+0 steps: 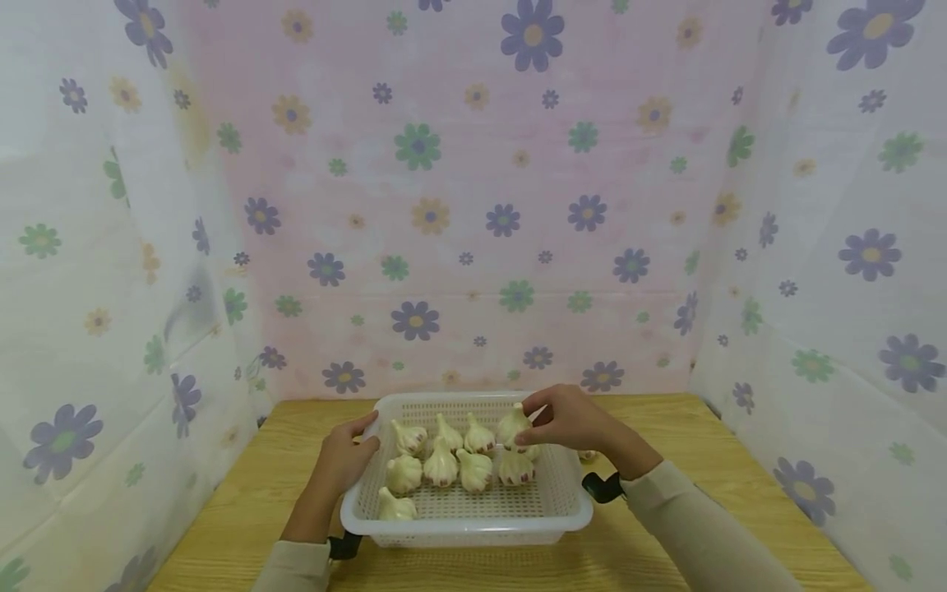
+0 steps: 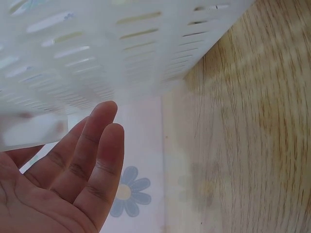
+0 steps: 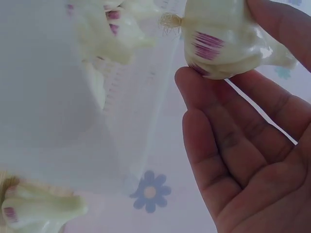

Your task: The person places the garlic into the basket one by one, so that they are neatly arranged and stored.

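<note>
A white plastic basket stands on the table with several garlic bulbs in it, mostly in its left and middle parts. My left hand holds the basket's left rim. In the left wrist view, the other fingers extend along the slotted outer wall. Above the basket's right back part, my right hand pinches a garlic bulb between thumb and fingertips. This bulb is pale with purple streaks and has a tuft of roots.
Another garlic bulb lies on the wooden table, outside the basket's right side and partly hidden by my right arm in the head view. Flower-patterned sheets enclose the table at the back and both sides. A black device sits by my right wrist.
</note>
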Demonstrator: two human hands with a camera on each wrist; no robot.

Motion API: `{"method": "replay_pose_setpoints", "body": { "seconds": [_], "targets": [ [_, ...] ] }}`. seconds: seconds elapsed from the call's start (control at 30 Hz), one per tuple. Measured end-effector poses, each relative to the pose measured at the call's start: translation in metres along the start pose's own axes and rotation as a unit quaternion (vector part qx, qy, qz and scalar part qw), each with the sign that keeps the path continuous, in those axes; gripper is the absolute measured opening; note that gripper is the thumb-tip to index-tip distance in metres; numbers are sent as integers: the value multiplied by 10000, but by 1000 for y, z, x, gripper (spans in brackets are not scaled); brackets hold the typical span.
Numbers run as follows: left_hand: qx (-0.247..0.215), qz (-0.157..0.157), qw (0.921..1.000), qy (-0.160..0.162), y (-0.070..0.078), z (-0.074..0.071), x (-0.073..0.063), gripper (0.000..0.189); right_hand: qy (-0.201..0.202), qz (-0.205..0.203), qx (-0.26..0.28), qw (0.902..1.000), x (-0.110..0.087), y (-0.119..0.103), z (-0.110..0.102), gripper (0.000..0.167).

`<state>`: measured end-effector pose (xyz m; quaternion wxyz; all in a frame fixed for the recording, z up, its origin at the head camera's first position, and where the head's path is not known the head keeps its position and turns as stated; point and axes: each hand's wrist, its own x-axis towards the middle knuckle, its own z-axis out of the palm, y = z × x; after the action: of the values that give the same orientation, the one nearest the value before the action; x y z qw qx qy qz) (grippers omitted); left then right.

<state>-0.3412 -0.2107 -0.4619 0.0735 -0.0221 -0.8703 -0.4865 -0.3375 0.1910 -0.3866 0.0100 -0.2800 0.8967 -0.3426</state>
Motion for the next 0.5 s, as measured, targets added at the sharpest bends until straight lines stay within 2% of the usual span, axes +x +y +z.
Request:
{"method": "replay_pose_setpoints", "body": {
  "seconds": [0.27, 0.5],
  "targets": [
    [-71, -21, 10000, -16, -3, 0, -1, 58, -388, -146, 265, 9988, 13, -10, 13, 47],
    [-178, 14, 9998, -57, -2, 0, 0, 58, -868, -365, 585, 9938, 21, -17, 24, 32]
  ]
}}
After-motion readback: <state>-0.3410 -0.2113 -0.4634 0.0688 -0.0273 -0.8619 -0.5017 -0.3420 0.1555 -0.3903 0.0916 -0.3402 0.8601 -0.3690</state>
